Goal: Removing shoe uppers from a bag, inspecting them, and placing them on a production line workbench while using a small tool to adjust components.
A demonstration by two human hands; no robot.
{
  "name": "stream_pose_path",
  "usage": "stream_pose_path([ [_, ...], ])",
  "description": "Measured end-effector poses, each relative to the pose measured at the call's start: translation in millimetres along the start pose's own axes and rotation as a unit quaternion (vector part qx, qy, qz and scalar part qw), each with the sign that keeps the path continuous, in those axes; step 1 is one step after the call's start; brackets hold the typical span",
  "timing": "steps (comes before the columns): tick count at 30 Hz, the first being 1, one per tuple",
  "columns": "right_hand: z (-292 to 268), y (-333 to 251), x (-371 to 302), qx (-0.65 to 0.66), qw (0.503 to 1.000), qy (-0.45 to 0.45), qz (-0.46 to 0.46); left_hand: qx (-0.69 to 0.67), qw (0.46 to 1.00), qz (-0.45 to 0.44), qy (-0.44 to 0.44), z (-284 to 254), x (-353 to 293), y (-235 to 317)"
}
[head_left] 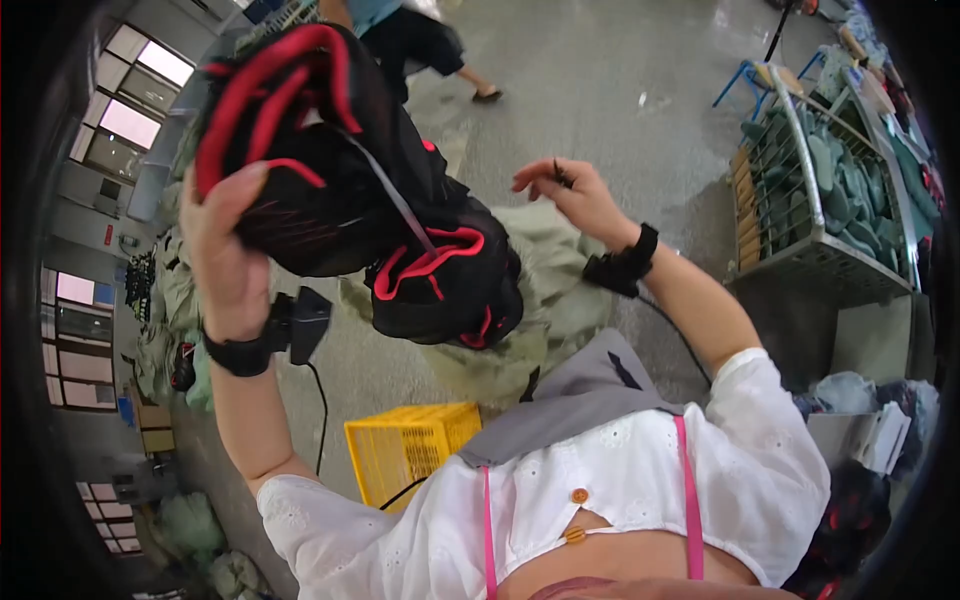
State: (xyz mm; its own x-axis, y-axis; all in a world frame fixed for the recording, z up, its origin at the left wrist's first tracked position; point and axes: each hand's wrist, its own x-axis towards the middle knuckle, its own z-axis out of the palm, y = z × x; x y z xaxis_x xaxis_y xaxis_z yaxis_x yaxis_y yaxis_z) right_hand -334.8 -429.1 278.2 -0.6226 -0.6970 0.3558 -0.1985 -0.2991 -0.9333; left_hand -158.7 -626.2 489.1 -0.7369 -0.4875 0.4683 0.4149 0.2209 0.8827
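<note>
My left hand (225, 240) is raised at the left, its fingers and thumb closed on the near edge of a bundle of black shoe uppers with red edging (325, 225). A pale strap or tie (390, 195) runs across the bundle, and a second cluster of black and red uppers (445, 290) hangs at its lower right. The upper part is smeared by motion. My right hand (580, 200) is apart from the bundle, to its right, fingers curled around a small dark object too small to name.
Pale green cloth sacking (545, 270) lies below the bundle. A yellow plastic crate (410, 445) stands by my left side. At the right is a metal cage cart (815, 190) full of grey-green, sole-shaped pieces. A person (410, 45) walks at the far side.
</note>
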Motion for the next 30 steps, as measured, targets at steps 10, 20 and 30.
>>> stream_pose_path([
  [10,-82,-51,-19,-0.120,0.985,-0.066,-0.107,0.032,0.997,-0.058,-0.048,158,53,-52],
  [20,-369,77,-121,-0.003,0.956,0.174,0.236,0.232,0.913,-0.037,-0.333,286,70,-108],
  [30,-350,33,-51,-0.134,0.987,-0.009,0.089,0.109,0.967,-0.128,-0.193,378,121,-199],
])
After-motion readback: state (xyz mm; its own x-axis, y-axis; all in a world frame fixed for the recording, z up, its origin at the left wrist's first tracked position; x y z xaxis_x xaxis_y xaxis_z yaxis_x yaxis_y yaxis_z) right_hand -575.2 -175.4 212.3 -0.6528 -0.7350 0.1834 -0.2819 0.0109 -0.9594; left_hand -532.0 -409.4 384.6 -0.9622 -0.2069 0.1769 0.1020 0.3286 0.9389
